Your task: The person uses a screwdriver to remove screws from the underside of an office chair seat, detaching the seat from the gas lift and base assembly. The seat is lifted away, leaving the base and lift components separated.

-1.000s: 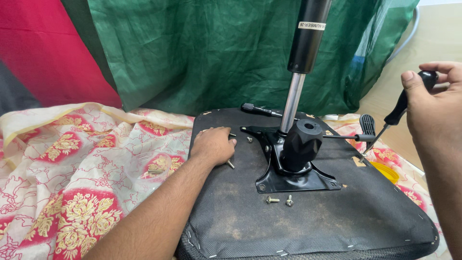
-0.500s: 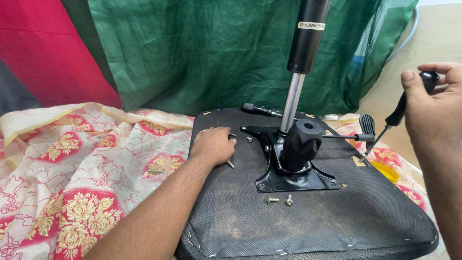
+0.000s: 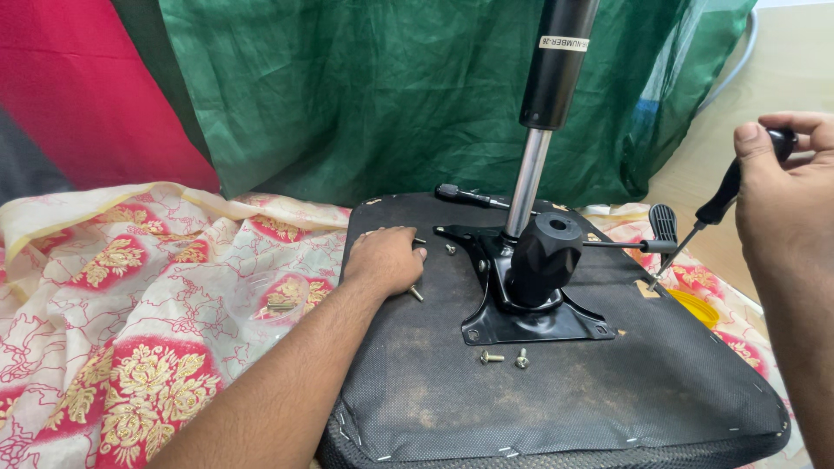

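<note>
An upturned chair seat (image 3: 556,391) with black fabric underside lies before me. A black metal mechanism plate (image 3: 530,321) is mounted on it, with a gas lift cylinder (image 3: 543,130) standing upright from it. My left hand (image 3: 387,260) rests palm down on the seat's left part, fingers curled over a loose screw (image 3: 416,293). My right hand (image 3: 782,191) grips a black-handled screwdriver (image 3: 717,204) whose tip points down at the seat's right edge. Two loose screws (image 3: 506,357) lie in front of the plate.
A red, cream and gold patterned cloth (image 3: 130,304) covers the surface at left. Green (image 3: 373,95) and red (image 3: 78,87) fabrics hang behind. A black lever (image 3: 665,227) sticks out right of the mechanism. A yellow round object (image 3: 695,308) lies by the seat's right edge.
My right hand with the screwdriver has shifted slightly right and turned a little. My left hand has stayed in place on the seat.
</note>
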